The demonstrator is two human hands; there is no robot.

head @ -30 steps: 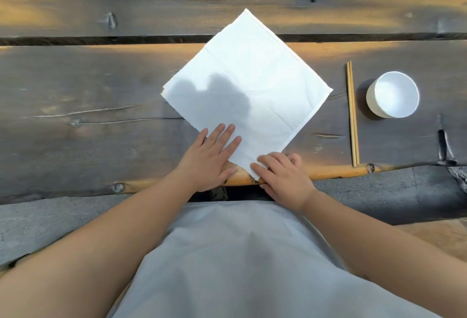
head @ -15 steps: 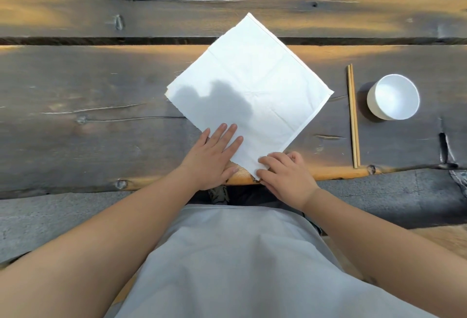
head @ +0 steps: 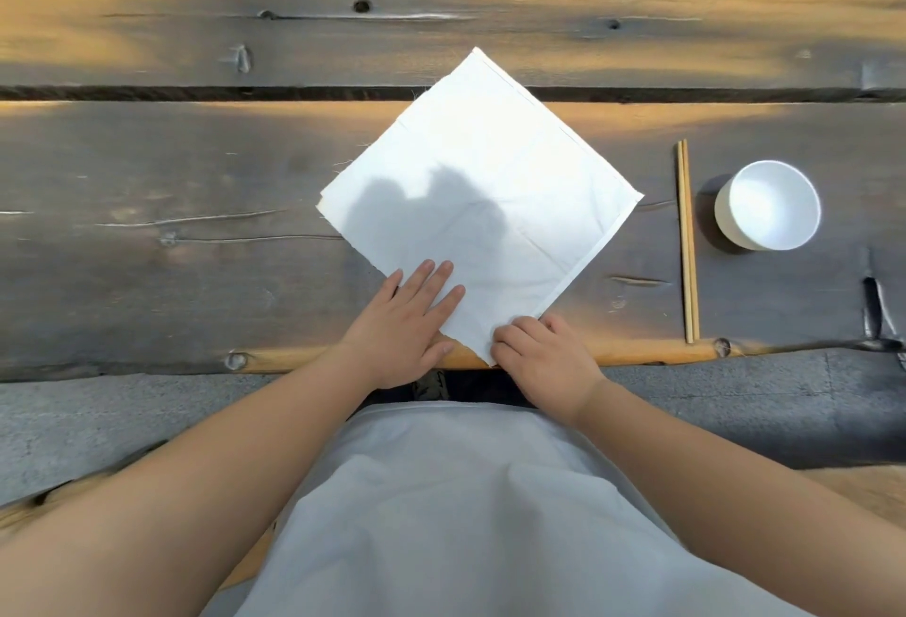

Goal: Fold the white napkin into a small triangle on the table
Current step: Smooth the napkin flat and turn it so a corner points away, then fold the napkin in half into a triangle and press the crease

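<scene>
Pinching the white napkin (head: 483, 204)'s near corner, the right hand (head: 541, 354) is readying the fold while the flat, open left hand (head: 407, 317) is anchoring it.

A single view is given, taken from the person's head and directed forward and steeply down. The table (head: 147, 234) is seen almost from above and fills the upper two thirds of the frame, its near edge crossing just below the middle. The lower third is taken up by the person's torso and forearms, seen at close range. Wide-angle bending is noticeable toward the edges.
</scene>
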